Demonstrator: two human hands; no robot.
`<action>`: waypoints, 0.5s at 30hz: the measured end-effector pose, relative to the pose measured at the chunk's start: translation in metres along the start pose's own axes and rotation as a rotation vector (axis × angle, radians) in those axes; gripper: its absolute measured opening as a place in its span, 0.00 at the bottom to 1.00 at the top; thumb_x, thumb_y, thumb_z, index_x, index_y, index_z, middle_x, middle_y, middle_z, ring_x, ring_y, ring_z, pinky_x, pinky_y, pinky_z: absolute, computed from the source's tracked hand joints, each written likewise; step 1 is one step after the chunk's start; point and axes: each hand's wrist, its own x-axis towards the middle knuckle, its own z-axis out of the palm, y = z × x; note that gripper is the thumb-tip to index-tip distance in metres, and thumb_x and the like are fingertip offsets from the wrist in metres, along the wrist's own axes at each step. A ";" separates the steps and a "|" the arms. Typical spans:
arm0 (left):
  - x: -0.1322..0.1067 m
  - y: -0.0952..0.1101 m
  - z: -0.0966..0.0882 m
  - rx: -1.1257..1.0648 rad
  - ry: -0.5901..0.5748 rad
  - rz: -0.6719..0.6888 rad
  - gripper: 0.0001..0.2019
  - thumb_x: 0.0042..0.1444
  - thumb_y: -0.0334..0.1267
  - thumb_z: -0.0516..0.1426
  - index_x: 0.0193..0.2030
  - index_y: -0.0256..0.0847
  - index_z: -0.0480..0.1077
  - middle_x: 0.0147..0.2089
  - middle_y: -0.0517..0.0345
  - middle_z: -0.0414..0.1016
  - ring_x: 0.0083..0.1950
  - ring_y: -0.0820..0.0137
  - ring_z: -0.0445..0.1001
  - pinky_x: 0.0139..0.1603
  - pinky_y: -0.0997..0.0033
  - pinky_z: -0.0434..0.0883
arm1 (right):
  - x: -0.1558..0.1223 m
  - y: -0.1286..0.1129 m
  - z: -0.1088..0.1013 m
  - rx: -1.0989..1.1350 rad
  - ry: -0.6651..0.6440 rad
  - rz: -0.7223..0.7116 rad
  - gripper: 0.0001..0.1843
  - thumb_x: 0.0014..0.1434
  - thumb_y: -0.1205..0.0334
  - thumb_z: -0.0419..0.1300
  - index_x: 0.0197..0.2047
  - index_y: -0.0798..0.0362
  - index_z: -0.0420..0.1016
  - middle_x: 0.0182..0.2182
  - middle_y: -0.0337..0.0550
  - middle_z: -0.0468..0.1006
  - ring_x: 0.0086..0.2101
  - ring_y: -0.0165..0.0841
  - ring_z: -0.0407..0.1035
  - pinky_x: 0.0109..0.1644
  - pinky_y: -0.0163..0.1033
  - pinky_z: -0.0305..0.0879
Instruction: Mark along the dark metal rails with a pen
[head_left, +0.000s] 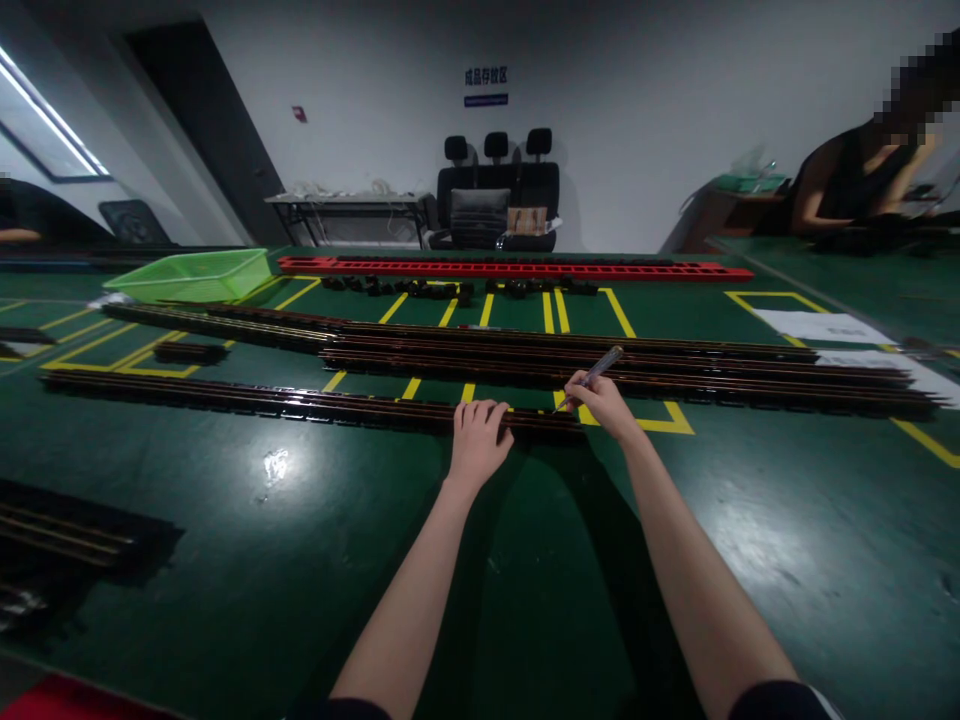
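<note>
left hand [478, 442] lies across the near strip bundle [300, 402], close to its right end, fingers slightly spread over the top. looks like a hold-down so the long dark strips don't shift or roll; can't tell if it's pressing or pinching, since the palm covers the contact.

right hand [604, 404] is closed on a clear-handled tool [604, 363], screwdriver-like, handle tilted up and to the right, shaft down-left to the bundle's right end. that slant probably keeps the knuckles off the work and the tip visible. hands apart, tip just right of the left hand.

near bundle runs left-right across the green table [525, 580], probably laid lengthwise so the full length is supported. far strip bundle [637, 370] sits just beyond, roughly parallel, likely kept in reach. yellow tape [681, 418] marks out zones; bundles lie over some of it.

hard to make out: tip contact, too small and dark. strip count, edges merge. small black parts [427, 289] near the red rail [525, 268] are just dark lumps. left stack [75, 530] is cut off at the frame edge, and the paper sheets [821, 327] are unreadable.
</note>
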 end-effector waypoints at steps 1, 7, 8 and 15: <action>0.000 0.000 0.000 0.000 0.001 -0.001 0.16 0.59 0.39 0.52 0.54 0.42 0.69 0.54 0.52 0.71 0.58 0.61 0.66 0.66 0.50 0.54 | 0.000 0.000 -0.001 0.005 -0.003 0.004 0.07 0.49 0.59 0.58 0.26 0.54 0.68 0.19 0.40 0.73 0.23 0.32 0.70 0.37 0.39 0.68; 0.001 0.000 0.000 -0.005 0.001 0.001 0.17 0.59 0.40 0.52 0.54 0.41 0.69 0.54 0.51 0.71 0.58 0.61 0.66 0.66 0.50 0.54 | -0.002 -0.001 -0.006 0.031 -0.013 0.010 0.07 0.48 0.60 0.59 0.25 0.55 0.68 0.18 0.39 0.72 0.23 0.30 0.70 0.35 0.37 0.67; 0.000 0.000 0.000 -0.002 0.007 0.002 0.17 0.59 0.40 0.52 0.54 0.41 0.69 0.54 0.51 0.71 0.58 0.61 0.66 0.66 0.50 0.55 | -0.003 -0.001 -0.007 0.032 -0.008 0.009 0.07 0.48 0.60 0.59 0.25 0.55 0.68 0.18 0.39 0.72 0.22 0.30 0.69 0.34 0.37 0.67; 0.001 -0.001 0.001 0.013 0.009 0.005 0.18 0.59 0.40 0.52 0.54 0.41 0.69 0.54 0.51 0.71 0.57 0.61 0.66 0.65 0.50 0.54 | -0.005 0.002 -0.010 0.092 -0.016 0.006 0.10 0.46 0.57 0.59 0.25 0.54 0.66 0.17 0.39 0.71 0.22 0.29 0.68 0.32 0.36 0.68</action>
